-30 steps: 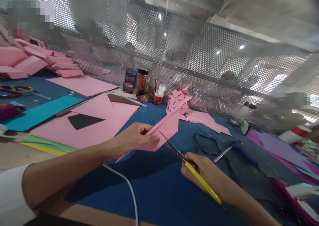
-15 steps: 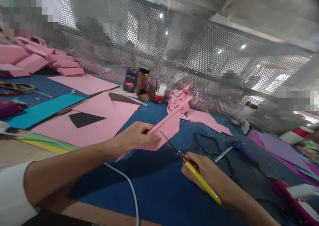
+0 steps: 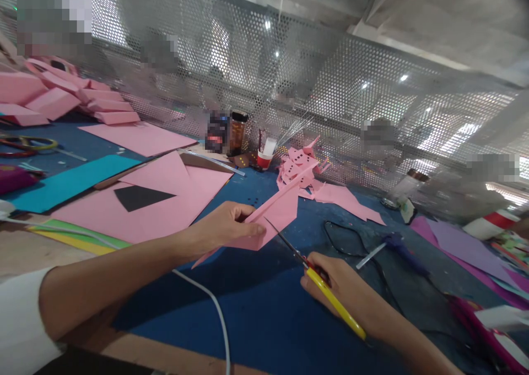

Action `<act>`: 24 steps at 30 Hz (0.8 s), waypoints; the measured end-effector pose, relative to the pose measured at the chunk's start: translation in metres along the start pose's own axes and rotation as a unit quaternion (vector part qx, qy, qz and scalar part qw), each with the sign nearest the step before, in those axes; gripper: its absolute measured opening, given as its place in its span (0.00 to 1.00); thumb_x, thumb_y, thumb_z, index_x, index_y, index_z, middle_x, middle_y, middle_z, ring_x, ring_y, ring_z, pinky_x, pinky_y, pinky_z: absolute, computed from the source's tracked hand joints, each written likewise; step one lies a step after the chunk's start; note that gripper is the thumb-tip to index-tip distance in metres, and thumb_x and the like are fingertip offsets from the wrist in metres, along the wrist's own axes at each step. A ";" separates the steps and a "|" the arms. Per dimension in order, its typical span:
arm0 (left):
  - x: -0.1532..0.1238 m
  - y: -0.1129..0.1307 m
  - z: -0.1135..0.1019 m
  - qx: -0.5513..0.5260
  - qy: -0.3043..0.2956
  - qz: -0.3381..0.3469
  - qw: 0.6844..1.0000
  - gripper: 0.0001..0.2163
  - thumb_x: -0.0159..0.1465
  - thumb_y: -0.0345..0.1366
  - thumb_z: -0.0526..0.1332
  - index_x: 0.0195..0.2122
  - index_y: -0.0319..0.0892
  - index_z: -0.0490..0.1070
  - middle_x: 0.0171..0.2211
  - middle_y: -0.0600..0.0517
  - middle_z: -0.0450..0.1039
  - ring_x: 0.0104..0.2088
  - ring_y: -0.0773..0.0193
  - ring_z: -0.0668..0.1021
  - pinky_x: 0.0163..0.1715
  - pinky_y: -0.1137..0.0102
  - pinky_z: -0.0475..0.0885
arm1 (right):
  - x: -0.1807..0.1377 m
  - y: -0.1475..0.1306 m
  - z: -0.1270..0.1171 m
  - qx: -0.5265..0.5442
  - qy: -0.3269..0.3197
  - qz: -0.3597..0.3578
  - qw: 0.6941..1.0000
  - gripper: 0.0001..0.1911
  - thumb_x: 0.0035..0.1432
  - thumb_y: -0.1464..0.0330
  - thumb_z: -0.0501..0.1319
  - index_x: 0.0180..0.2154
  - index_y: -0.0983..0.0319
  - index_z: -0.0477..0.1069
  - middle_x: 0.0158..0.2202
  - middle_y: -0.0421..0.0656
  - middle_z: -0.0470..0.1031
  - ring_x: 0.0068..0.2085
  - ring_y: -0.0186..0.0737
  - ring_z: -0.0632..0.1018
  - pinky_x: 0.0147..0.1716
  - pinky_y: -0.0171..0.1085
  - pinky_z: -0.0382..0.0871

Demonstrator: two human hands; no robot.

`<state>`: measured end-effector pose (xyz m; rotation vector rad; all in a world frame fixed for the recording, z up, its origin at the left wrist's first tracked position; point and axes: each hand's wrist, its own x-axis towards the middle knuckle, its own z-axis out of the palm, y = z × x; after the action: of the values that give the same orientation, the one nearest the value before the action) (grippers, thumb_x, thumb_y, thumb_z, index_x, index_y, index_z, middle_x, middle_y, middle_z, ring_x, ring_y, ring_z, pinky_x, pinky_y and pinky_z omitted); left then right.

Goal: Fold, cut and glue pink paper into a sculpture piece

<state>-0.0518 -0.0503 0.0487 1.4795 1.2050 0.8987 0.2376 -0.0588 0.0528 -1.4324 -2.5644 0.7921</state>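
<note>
My left hand [image 3: 226, 227] pinches a folded pink paper piece [image 3: 276, 210] and holds it up over the blue table cover [image 3: 256, 314]. My right hand [image 3: 346, 291] is closed round the yellow handle of a pair of scissors [image 3: 320, 284]. The thin blades point up-left and reach the paper's lower edge, close to my left fingertips. A white cable [image 3: 215, 309] runs under my left forearm.
Large pink sheets [image 3: 165, 199] with a black triangle, teal and green paper lie left. Pink cut scraps [image 3: 303, 171], small bottles [image 3: 235, 134] and a red cup [image 3: 263, 159] stand by the perforated metal screen [image 3: 289, 77]. Purple paper [image 3: 463, 245] and a black cord [image 3: 343, 237] lie right.
</note>
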 end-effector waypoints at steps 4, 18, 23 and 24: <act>0.000 -0.001 0.000 0.005 0.007 0.002 1.000 0.19 0.55 0.49 0.69 0.40 0.38 0.82 0.28 0.52 0.76 0.27 0.64 0.72 0.25 0.71 0.61 | 0.000 0.001 0.002 -0.004 0.002 -0.003 1.000 0.15 0.69 0.58 0.57 0.32 0.59 0.63 0.31 0.38 0.71 0.30 0.35 0.66 0.28 0.35 0.53; 0.001 -0.003 -0.001 0.005 0.000 -0.010 1.000 0.23 0.54 0.49 0.70 0.45 0.36 0.81 0.34 0.48 0.80 0.32 0.59 0.77 0.29 0.70 0.69 | -0.001 -0.003 0.002 -0.013 0.007 0.017 1.000 0.13 0.68 0.59 0.57 0.32 0.59 0.64 0.30 0.38 0.71 0.30 0.35 0.68 0.28 0.35 0.52; 0.000 0.000 -0.001 0.007 0.000 -0.001 1.000 0.20 0.55 0.47 0.70 0.42 0.37 0.82 0.32 0.48 0.80 0.32 0.58 0.78 0.30 0.69 0.69 | 0.000 -0.001 0.004 -0.016 0.009 0.014 1.000 0.13 0.68 0.59 0.57 0.32 0.59 0.64 0.29 0.37 0.70 0.29 0.35 0.67 0.28 0.35 0.52; 0.000 0.001 -0.001 0.009 0.001 0.000 1.000 0.19 0.55 0.47 0.70 0.42 0.37 0.82 0.32 0.49 0.80 0.32 0.58 0.78 0.29 0.69 0.69 | 0.000 0.000 0.005 -0.016 0.009 0.017 1.000 0.13 0.67 0.60 0.57 0.32 0.59 0.64 0.28 0.37 0.70 0.29 0.34 0.67 0.28 0.35 0.52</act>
<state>-0.0527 -0.0505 0.0503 1.4941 1.2170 0.8906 0.2355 -0.0604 0.0489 -1.4883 -2.5582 0.7419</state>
